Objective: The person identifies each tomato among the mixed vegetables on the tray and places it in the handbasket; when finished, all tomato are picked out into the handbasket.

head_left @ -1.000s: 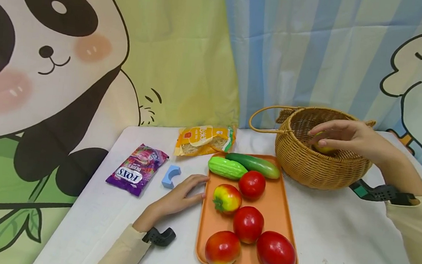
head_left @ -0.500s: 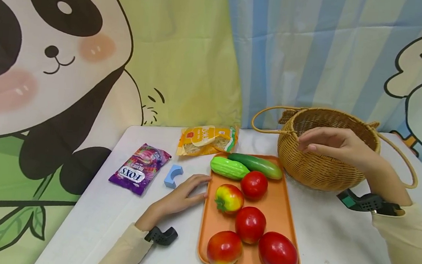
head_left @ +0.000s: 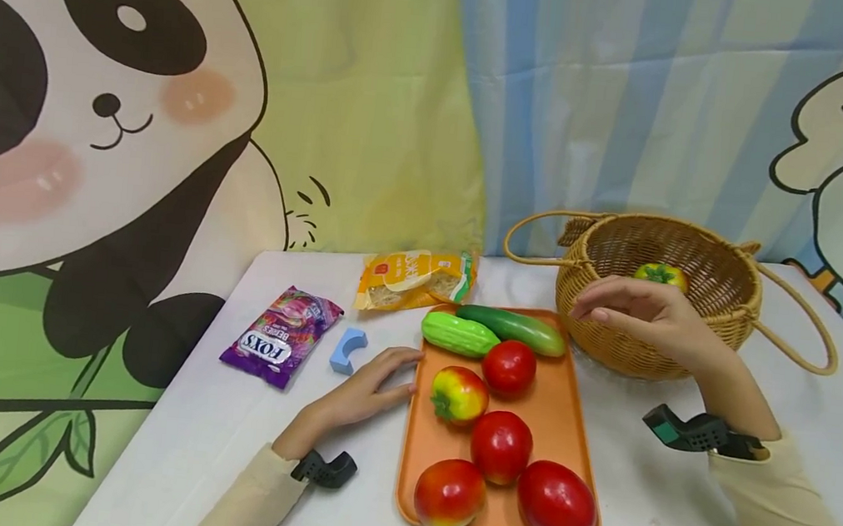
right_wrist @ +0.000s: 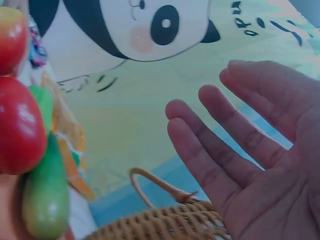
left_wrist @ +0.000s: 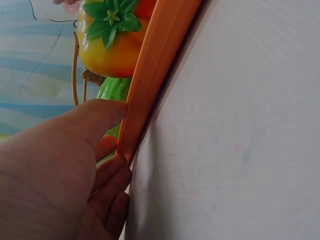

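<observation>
My left hand (head_left: 361,391) rests on the white cloth, fingertips touching the left edge of the orange tray (head_left: 551,416). In the left wrist view its thumb and fingers lie relaxed along the tray's wall (left_wrist: 145,75). On the tray are a cucumber (head_left: 521,330), a light green ridged gourd (head_left: 456,334), a red-yellow fruit with green leaves (head_left: 461,396) and several red fruits (head_left: 501,447). My right hand (head_left: 650,318) holds nothing, its fingers loosely bent, in front of the wicker basket (head_left: 603,337). Inside the basket sits a yellow-red fruit with a green leafy top (head_left: 665,274), partly hidden by that hand.
Left of the tray lie a purple candy bag (head_left: 283,336) and a light blue arch block (head_left: 348,351). An orange and clear food packet (head_left: 416,281) lies behind the tray. The basket's handles (head_left: 800,321) stick out to both sides. A printed curtain (head_left: 375,108) hangs behind the table.
My right hand has come out of the basket, leaving the yellow-red fruit inside, and has moved left and toward me. The left hand has stayed at the tray's edge.
</observation>
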### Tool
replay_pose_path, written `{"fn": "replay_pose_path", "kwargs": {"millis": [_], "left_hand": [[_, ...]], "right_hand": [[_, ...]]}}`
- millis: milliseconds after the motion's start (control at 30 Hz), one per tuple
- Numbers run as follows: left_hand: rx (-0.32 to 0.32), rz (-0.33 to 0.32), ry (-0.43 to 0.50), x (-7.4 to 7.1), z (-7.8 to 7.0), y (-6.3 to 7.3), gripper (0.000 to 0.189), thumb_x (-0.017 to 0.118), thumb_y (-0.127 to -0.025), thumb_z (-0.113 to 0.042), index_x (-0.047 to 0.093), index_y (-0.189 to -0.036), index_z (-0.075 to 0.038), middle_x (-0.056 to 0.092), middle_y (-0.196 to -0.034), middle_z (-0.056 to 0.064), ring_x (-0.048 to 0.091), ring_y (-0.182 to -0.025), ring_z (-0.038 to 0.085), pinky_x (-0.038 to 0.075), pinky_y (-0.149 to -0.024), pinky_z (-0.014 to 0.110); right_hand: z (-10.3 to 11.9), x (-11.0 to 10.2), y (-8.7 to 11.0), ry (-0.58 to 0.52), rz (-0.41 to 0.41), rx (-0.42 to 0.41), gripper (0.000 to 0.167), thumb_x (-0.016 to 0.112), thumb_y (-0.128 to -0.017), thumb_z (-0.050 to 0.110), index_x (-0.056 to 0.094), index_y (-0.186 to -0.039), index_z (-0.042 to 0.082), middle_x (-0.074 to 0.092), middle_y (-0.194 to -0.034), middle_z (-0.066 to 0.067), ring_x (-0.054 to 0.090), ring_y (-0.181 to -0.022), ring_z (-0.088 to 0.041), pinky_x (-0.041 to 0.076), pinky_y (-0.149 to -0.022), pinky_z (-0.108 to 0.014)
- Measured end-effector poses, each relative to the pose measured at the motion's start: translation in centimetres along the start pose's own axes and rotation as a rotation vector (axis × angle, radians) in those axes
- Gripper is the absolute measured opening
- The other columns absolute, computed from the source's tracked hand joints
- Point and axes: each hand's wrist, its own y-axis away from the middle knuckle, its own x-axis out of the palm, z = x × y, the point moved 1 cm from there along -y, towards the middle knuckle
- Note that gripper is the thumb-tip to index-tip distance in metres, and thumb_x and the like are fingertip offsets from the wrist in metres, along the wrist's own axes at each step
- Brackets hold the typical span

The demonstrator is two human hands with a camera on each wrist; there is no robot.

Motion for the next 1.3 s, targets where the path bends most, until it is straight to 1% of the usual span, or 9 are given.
{"fn": "replay_pose_path", "kwargs": {"millis": [100,267,367,533,667,800,900,1100,1300], "left_hand": [[-0.002,0.0,0.005,0.1,-0.1,0.1,0.051,0.058,-0.099,-0.032,0.044,-0.146,-0.017,0.041,-0.149,0.002,0.035,-0.141,0.019,0.028,-0.117,0.042],[0.005,-0.006,0.004,0.1,0.0,0.0,0.051,0.058,-0.099,-0.033,0.044,-0.145,-0.018,0.042,-0.149,0.001,0.035,-0.141,0.019,0.028,-0.117,0.042],[0.017,-0.007,0.006,0.2,0.1,-0.1,0.051,0.058,-0.099,-0.032,0.044,-0.145,-0.018,0.042,-0.149,0.001,0.035,-0.141,0.019,0.028,-0.117,0.042],[0.016,0.0,0.007,0.3,0.1,-0.1,0.051,0.058,-0.099,-0.033,0.044,-0.146,-0.018,0.041,-0.149,0.001,0.035,-0.141,0.019,0.028,-0.117,0.042],[0.006,0.0,0.002,0.2,0.2,-0.1,0.051,0.058,-0.099,-0.033,0.044,-0.146,-0.019,0.041,-0.15,0.001,0.034,-0.141,0.02,0.028,-0.117,0.042],[0.011,-0.004,0.002,0.2,0.3,-0.1,0.052,0.058,-0.099,-0.033,0.043,-0.146,-0.019,0.041,-0.15,0.001,0.035,-0.141,0.019,0.028,-0.117,0.042],[0.015,-0.005,0.007,0.2,0.5,-0.1,0.052,0.058,-0.099,-0.033,0.042,-0.147,-0.02,0.041,-0.15,0.001,0.034,-0.141,0.019,0.028,-0.117,0.043],[0.017,-0.009,0.009,0.2,0.5,0.0,0.052,0.058,-0.099,-0.033,0.042,-0.147,-0.021,0.041,-0.149,0.0,0.035,-0.141,0.02,0.029,-0.117,0.044],[0.018,-0.007,0.005,0.1,0.3,0.0,0.052,0.058,-0.099,-0.034,0.042,-0.146,-0.021,0.041,-0.149,0.0,0.035,-0.141,0.019,0.029,-0.117,0.043]], "right_hand": [[-0.6,0.9,-0.2,0.014,0.019,0.037,0.025,0.057,-0.089,-0.018,0.062,-0.113,-0.012,0.065,-0.11,-0.015,0.065,-0.101,-0.022,0.056,-0.087,-0.027],[-1.6,2.3,-0.5,0.023,0.051,0.065,0.024,0.057,-0.09,-0.015,0.064,-0.112,-0.008,0.065,-0.109,-0.018,0.066,-0.099,-0.024,0.057,-0.082,-0.025],[-2.1,2.7,-0.6,0.037,0.068,0.082,0.024,0.058,-0.089,-0.015,0.064,-0.111,-0.008,0.065,-0.108,-0.019,0.066,-0.099,-0.027,0.057,-0.08,-0.024],[-3.1,3.1,-0.3,0.054,0.07,0.089,0.024,0.058,-0.089,-0.015,0.064,-0.111,-0.006,0.065,-0.109,-0.017,0.066,-0.1,-0.025,0.057,-0.081,-0.025],[-4.1,3.6,-0.4,0.048,0.075,0.095,0.024,0.057,-0.09,-0.015,0.063,-0.112,-0.009,0.064,-0.111,-0.02,0.063,-0.106,-0.019,0.055,-0.085,-0.024],[-5.0,4.2,-0.5,0.068,0.07,0.146,0.022,0.059,-0.092,-0.009,0.063,-0.114,-0.008,0.062,-0.114,-0.022,0.058,-0.112,-0.012,0.051,-0.093,-0.022],[-5.5,4.6,-0.6,0.08,0.062,0.189,0.021,0.061,-0.093,-0.003,0.065,-0.114,-0.005,0.062,-0.116,-0.021,0.056,-0.114,-0.008,0.049,-0.095,-0.021],[-6.4,5.2,-0.6,0.102,0.067,0.188,0.022,0.063,-0.092,-0.002,0.065,-0.114,-0.004,0.063,-0.117,-0.02,0.055,-0.115,-0.007,0.049,-0.098,-0.028],[-6.7,5.9,-0.3,0.111,0.144,0.162,0.03,0.066,-0.089,-0.003,0.062,-0.119,-0.005,0.05,-0.129,-0.028,0.051,-0.119,-0.004,0.054,-0.094,-0.038]]}}
